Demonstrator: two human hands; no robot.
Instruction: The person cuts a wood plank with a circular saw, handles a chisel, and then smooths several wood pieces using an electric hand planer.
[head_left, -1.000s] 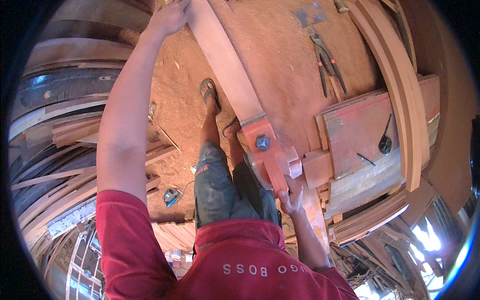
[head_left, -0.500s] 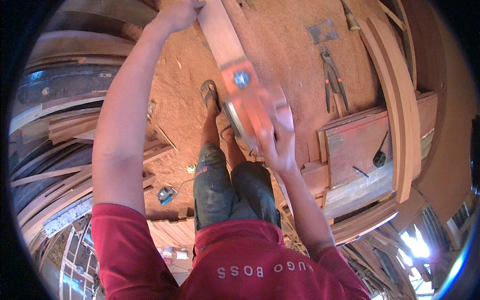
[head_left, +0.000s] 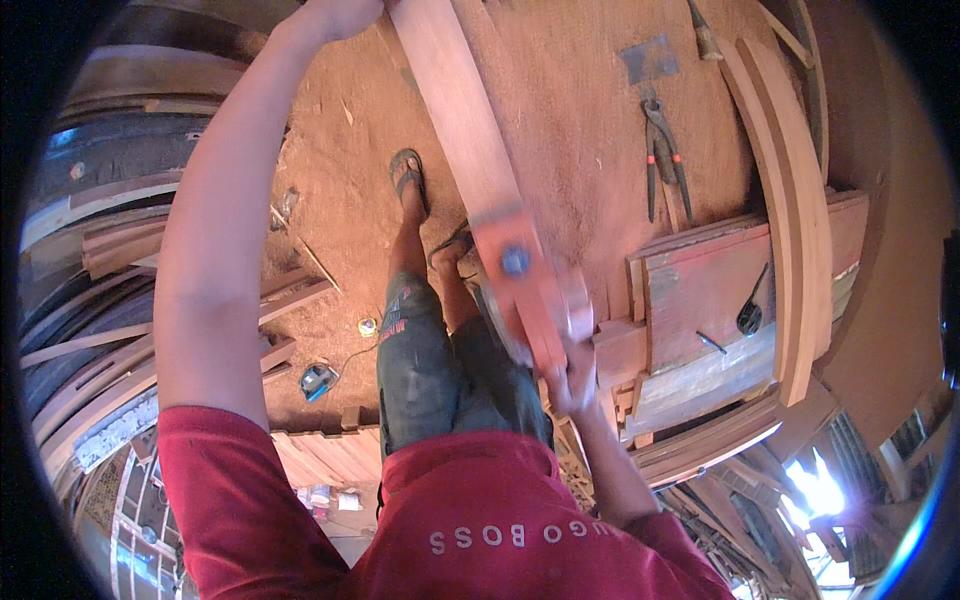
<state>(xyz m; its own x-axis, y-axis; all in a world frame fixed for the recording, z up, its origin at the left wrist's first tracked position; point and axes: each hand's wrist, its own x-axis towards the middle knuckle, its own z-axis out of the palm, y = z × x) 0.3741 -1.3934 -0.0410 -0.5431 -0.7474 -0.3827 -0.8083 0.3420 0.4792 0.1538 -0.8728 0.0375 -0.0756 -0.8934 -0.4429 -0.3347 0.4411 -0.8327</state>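
Observation:
In my right hand (head_left: pixel 572 378) is the rear handle of an orange electric planer (head_left: pixel 518 300) with a round blue front knob; my fingers are wrapped round it. The planer rests on the near part of a long pale wooden board (head_left: pixel 462 115), slightly blurred by motion. At the upper edge of the view my left hand (head_left: pixel 345 14) grips the left edge of that board near its far part. Its fingertips are partly cut off by the frame. The board's near end is hidden under the planer and my right arm.
On the sawdust-covered floor lie black pincers with red bands (head_left: pixel 662 155), a flat grey plate (head_left: pixel 648 60) and a brush (head_left: pixel 704 38). Curved boards (head_left: pixel 800 210) lean at right beside a reddish plank (head_left: pixel 705 290). Stacked timber (head_left: pixel 120 240) fills the left; a blue tool (head_left: pixel 318 381) lies nearby.
My right hand has drawn the planer back along the board toward my body, baring more of the planed surface. My left hand has moved slightly up and left.

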